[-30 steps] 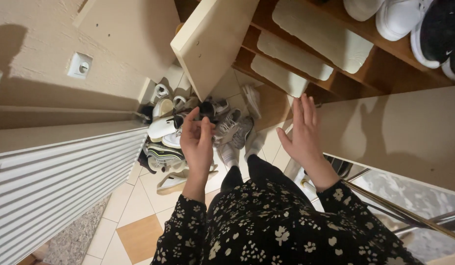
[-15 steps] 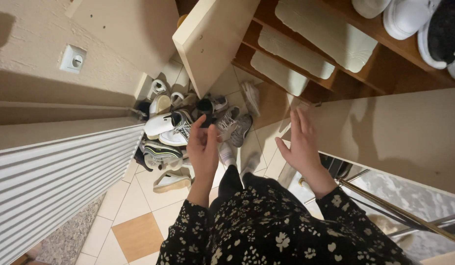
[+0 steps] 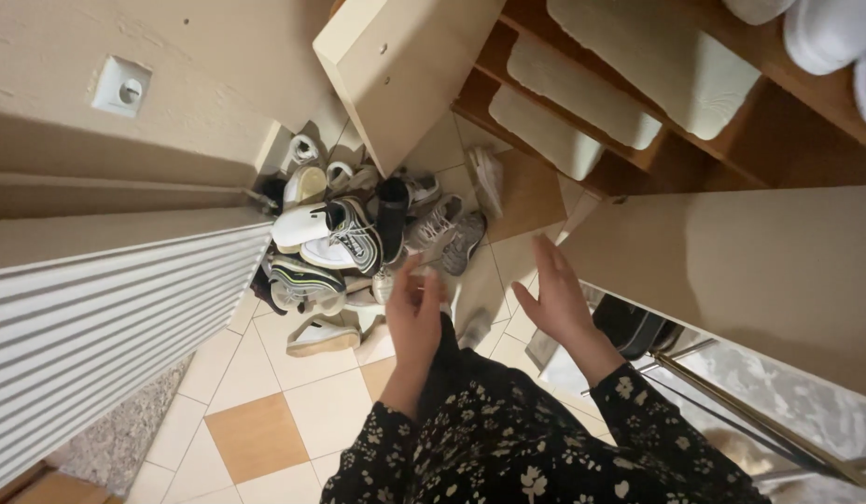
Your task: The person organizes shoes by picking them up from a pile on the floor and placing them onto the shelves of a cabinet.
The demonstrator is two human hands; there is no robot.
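Observation:
I look down at a heap of shoes [image 3: 358, 243] on a tiled floor, mostly sneakers in white, grey and black. My left hand [image 3: 414, 313] hovers above the near edge of the heap, fingers loosely apart, holding nothing. My right hand [image 3: 559, 299] is raised to the right of it, palm turned inward, fingers spread and empty. Both arms wear black sleeves with a small floral print. A grey pair of sneakers [image 3: 449, 233] lies just beyond my left hand.
A white ribbed radiator [image 3: 97, 336] runs along the left. An open wooden cabinet door [image 3: 396, 65] hangs above the heap. Wooden shelves with pale mats [image 3: 582, 93] are at the upper right, white shoes [image 3: 825, 37] on the top one. A beige panel [image 3: 750, 271] stands at the right.
The view has shifted closer to the floor and left. Both hands have dropped lower in the picture and stay empty; the shoe heap has not moved.

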